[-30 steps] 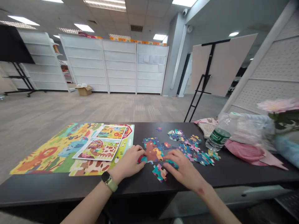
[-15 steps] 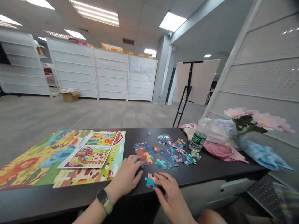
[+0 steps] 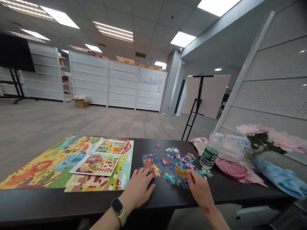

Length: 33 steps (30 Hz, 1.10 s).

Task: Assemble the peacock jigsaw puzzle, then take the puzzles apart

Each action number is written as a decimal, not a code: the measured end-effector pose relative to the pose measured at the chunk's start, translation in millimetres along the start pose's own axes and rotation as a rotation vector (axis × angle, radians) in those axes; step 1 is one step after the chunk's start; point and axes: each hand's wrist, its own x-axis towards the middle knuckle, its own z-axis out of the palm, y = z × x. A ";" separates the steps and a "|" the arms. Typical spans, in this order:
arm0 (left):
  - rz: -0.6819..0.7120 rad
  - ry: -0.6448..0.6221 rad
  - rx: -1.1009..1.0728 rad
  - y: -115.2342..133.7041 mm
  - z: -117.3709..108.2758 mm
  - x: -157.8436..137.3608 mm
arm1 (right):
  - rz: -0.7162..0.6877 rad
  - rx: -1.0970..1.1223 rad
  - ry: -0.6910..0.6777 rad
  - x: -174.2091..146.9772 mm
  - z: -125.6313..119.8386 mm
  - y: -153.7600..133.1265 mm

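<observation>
Most of the jigsaw is unbuilt, judging by how the pieces lie. On the dark counter (image 3: 72, 201) one small joined patch (image 3: 150, 162) of a few interlocked pieces sits at about 12 o'clock from the left hand (image 3: 140, 188). That hand lies flat, palm down, fingers (image 3: 146, 174) spread fairly wide and holding nothing, their tips touching the near edge of the patch. A watch (image 3: 119, 207) is on its wrist.

The right hand (image 3: 200, 188) rests just beside it, at 3 o'clock from the left, fingers loosely extended onto the loose pieces (image 3: 182, 166). Whether a piece is pinched under the tips cannot be told; it looks more like pressing or sliding than gripping. The loose pieces spread from 11 to 1 o'clock of this hand, most face up and unconnected, with one stray piece (image 3: 157, 146) further back near the far edge.

At 9 o'clock from the hands lie a large colourful poster (image 3: 48, 163) and a smaller picture sheet (image 3: 100, 159) resting on it, probably the reference image. At 2 o'clock stand a water bottle (image 3: 209, 156), a pink cloth (image 3: 232, 169), a blue cloth (image 3: 280, 179) and pink flowers (image 3: 275, 135), well clear of the work.

As a judgement: an early stage, one cluster begun, nearly all pieces left to place.
</observation>
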 end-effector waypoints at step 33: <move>-0.196 0.047 -0.175 -76.2 -18.2 0.5 | 0.376 0.551 -0.538 121.1 92.2 -20.1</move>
